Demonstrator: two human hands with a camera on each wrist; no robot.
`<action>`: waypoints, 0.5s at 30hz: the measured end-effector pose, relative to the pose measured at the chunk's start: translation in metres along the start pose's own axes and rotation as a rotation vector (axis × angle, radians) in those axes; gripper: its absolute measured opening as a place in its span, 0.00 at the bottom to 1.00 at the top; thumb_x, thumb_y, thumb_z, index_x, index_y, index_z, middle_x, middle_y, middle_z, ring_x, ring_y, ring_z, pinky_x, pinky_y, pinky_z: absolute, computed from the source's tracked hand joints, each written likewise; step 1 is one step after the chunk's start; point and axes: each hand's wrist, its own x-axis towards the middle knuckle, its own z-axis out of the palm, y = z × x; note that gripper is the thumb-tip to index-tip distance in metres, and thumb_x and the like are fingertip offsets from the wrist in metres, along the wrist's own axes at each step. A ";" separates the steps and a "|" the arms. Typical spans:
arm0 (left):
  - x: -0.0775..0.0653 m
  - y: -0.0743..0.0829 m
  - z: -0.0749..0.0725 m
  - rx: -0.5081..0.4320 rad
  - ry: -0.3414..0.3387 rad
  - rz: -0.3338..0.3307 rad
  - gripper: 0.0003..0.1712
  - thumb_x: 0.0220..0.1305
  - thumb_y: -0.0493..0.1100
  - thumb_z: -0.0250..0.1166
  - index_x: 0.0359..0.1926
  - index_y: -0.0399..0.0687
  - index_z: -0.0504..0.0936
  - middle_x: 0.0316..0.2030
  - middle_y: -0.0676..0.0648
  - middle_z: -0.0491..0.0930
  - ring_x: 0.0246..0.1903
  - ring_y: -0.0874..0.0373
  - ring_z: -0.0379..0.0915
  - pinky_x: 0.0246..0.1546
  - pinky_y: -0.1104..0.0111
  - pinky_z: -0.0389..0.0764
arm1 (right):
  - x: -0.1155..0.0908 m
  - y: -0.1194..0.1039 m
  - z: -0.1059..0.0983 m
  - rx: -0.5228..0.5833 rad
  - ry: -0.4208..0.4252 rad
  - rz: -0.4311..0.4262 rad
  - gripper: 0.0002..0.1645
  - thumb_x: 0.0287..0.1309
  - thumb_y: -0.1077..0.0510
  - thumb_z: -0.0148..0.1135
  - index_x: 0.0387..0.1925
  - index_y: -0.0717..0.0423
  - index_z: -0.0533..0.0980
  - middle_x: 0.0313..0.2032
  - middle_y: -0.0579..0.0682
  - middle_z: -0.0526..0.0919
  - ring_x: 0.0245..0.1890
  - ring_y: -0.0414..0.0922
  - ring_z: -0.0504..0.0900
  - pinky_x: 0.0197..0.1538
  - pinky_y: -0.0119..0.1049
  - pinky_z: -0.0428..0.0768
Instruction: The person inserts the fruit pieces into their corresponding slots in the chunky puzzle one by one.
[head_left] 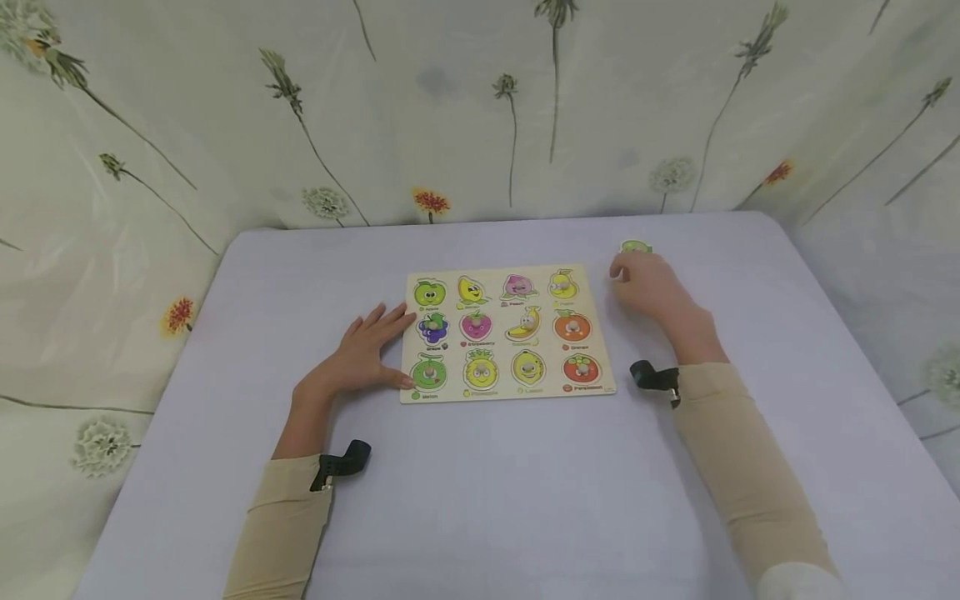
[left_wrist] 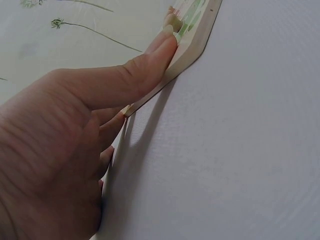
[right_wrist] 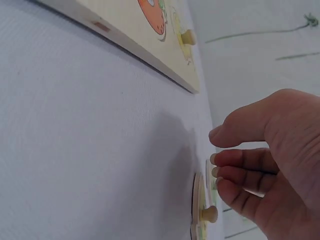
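Note:
A wooden peg puzzle board point(head_left: 553, 371) with printed fruits lies in the middle of the table. Fingers spread, my left hand point(head_left: 352, 354) rests along its left edge. In the left wrist view the thumb point(left_wrist: 135, 75) lies on the board's corner, close to a knob point(left_wrist: 173, 22). Beyond the board's right side, my right hand point(head_left: 651, 287) is loosely bent, with nothing between thumb and fingertips in the right wrist view. Just past it shows a green puzzle piece point(head_left: 636, 247), partly hidden by the hand. A knobbed piece point(right_wrist: 209, 214) appears beside the fingers in the right wrist view.
A white cloth point(head_left: 487, 492) covers the table. Behind it hangs a curtain point(head_left: 465, 108) printed with flowers. Dark wrist cameras point(head_left: 347, 462) sit on both sleeves. Several fruits on the board, such as the orange point(head_left: 572, 327), carry wooden knobs.

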 end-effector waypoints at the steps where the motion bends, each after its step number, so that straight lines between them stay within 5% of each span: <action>1: 0.000 0.000 0.000 -0.002 0.000 -0.001 0.65 0.43 0.62 0.78 0.78 0.59 0.52 0.80 0.54 0.42 0.80 0.47 0.26 0.78 0.46 0.30 | 0.000 0.002 0.000 0.003 0.004 0.003 0.20 0.59 0.64 0.48 0.51 0.65 0.76 0.49 0.65 0.77 0.49 0.59 0.74 0.53 0.57 0.75; 15: 0.001 -0.002 0.002 0.005 0.013 0.008 0.64 0.44 0.62 0.77 0.78 0.60 0.52 0.80 0.55 0.43 0.80 0.47 0.26 0.78 0.45 0.31 | -0.008 0.023 -0.002 0.008 0.062 0.039 0.18 0.58 0.64 0.48 0.49 0.66 0.76 0.46 0.66 0.77 0.47 0.60 0.74 0.51 0.57 0.75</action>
